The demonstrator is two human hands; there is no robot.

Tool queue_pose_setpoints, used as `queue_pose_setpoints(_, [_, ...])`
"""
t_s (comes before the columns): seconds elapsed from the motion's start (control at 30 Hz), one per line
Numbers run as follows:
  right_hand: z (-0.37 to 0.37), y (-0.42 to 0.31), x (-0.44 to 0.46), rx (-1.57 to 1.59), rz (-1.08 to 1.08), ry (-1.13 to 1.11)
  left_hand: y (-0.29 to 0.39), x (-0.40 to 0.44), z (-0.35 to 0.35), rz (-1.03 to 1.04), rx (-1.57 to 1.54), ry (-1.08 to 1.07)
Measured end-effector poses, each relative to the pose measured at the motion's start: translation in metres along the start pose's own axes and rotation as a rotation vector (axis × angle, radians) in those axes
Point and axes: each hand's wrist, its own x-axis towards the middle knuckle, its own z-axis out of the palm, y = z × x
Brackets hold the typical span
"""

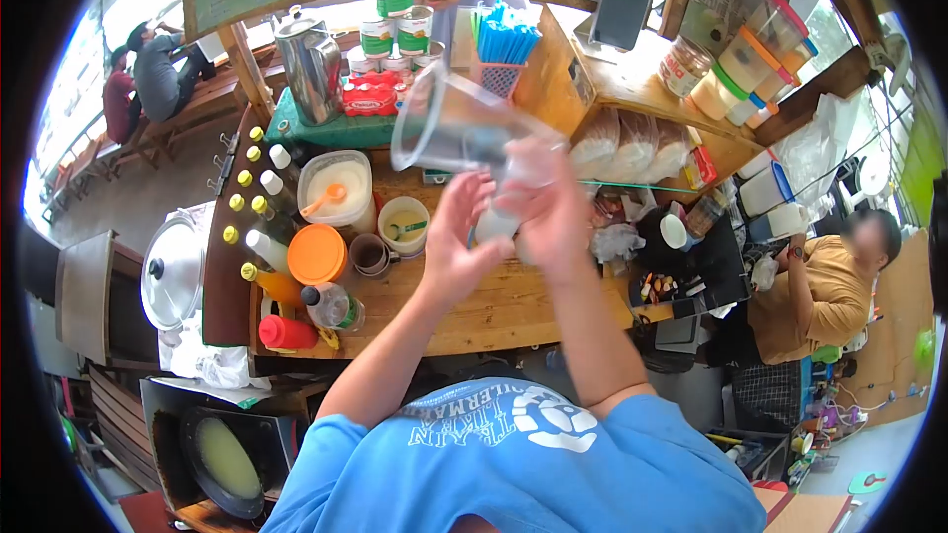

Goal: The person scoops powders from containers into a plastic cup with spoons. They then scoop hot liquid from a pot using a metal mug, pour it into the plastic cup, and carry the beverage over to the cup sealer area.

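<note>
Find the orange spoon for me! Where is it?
In the head view, the orange spoon is on the left side, inside the open tub of white stuff, just beyond the round orange lid.

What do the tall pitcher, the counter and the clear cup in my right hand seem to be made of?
Pitcher: likely polished stainless steel, from its silvery, mirror-like shine.
Counter: wood, glossy, perhaps varnished, with visible grain.
Clear cup: smooth and see-through, probably plastic, though blur leaves glass possible.

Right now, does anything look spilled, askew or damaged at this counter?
Nothing clearly stands out on the counter. The clear container is tilted, but the right hand appears to hold it; motion blur hides any finer damage.
</note>
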Motion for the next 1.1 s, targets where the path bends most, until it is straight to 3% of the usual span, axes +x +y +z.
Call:
queue_pose_setpoints(0.1, [0.002, 0.054, -0.013, 0.188, 0.095, -0.022, 0.016, 0.044, 0.014, -0.054, -0.219, 0.22])
queue_pose_setpoints(0.17, [0.004, 0.055, -0.019, 0.325, 0.143, 0.004, 0.021, 0.055, 0.009, -0.073, -0.181, 0.204])
queue_pose_setpoints(0.2, [0.008, 0.044, -0.019, 0.196, 0.122, 0.039, 0.025, 0.062, 0.005, -0.084, -0.143, 0.18])
queue_pose_setpoints(0.23, [0.007, 0.035, -0.019, 0.067, 0.097, 0.078, 0.027, 0.07, 0.001, 0.03, -0.005, 0.196])
queue_pose_setpoints(0.33, [-0.07, 0.015, -0.016, -0.923, -0.137, 0.268, 0.038, 0.088, -0.015, 0.267, 0.188, 0.258])
queue_pose_setpoints(0.37, [-0.089, 0.003, -0.015, -1.257, -0.223, 0.385, 0.036, 0.091, -0.025, 0.252, 0.184, 0.249])
queue_pose_setpoints(0.43, [-0.135, -0.014, -0.006, -1.537, -0.336, 0.418, 0.033, 0.091, -0.043, 0.079, 0.17, 0.331])
queue_pose_setpoints(0.47, [-0.158, -0.012, 0.002, -1.535, -0.331, 0.417, 0.031, 0.088, -0.045, 0.076, 0.173, 0.333])
queue_pose_setpoints(0.53, [-0.19, -0.003, 0.013, -1.913, -0.504, 0.346, 0.024, 0.081, -0.048, 0.115, 0.248, 0.333])
queue_pose_setpoints(0.57, [-0.174, -0.007, 0.011, -1.89, -0.327, 0.324, 0.021, 0.078, -0.049, 0.114, 0.25, 0.331])
queue_pose_setpoints(0.6, [-0.172, -0.008, 0.012, -1.886, -0.324, 0.324, 0.018, 0.075, -0.05, 0.128, 0.289, 0.32])
queue_pose_setpoints(0.67, [-0.17, -0.006, 0.017, -1.889, -0.059, 0.327, 0.014, 0.071, -0.055, 0.145, 0.335, 0.314])
queue_pose_setpoints(1.1, [-0.144, -0.03, 0.023, -1.848, -0.14, 0.397, 0.024, 0.053, -0.077, -0.03, 0.442, 0.301])
